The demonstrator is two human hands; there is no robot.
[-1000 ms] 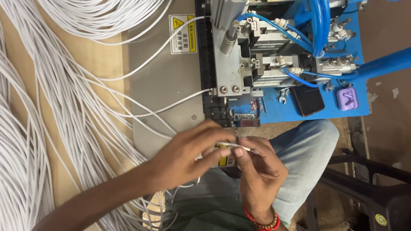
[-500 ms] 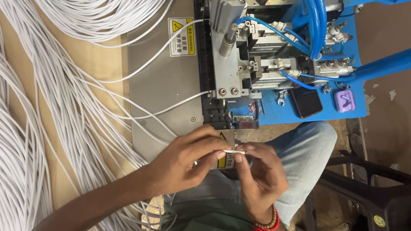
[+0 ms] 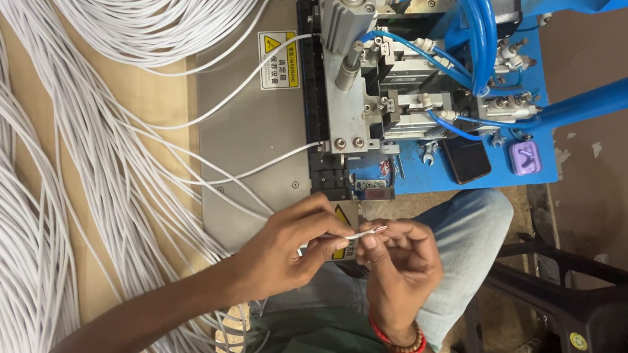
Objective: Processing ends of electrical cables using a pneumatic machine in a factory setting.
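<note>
Head view: the left hand (image 3: 286, 245) and the right hand (image 3: 396, 269) meet just in front of the machine, above the person's lap. The fingers (image 3: 335, 239) of the left hand are pinched together on a thin white wire end (image 3: 366, 233), thumb against forefinger. The right hand's fingers are curled in and closed on the same wire end from the other side, so that only a short, slightly tilted piece shows between the two hands. Its tip looks stripped and a touch reddish, though it is too small to be sure.

The wire is slim, round and smooth, with matte white insulation. Many like wires (image 3: 43, 200) lie in loose coils and long strands over the pale wooden surface (image 3: 148, 100). Two strands run to the grey metal plate (image 3: 257, 142) of the machine (image 3: 380, 92), which has a blue frame, bright steel cylinders and glossy blue hoses (image 3: 475, 32). A red beaded band (image 3: 397, 347) circles the right wrist.
</note>
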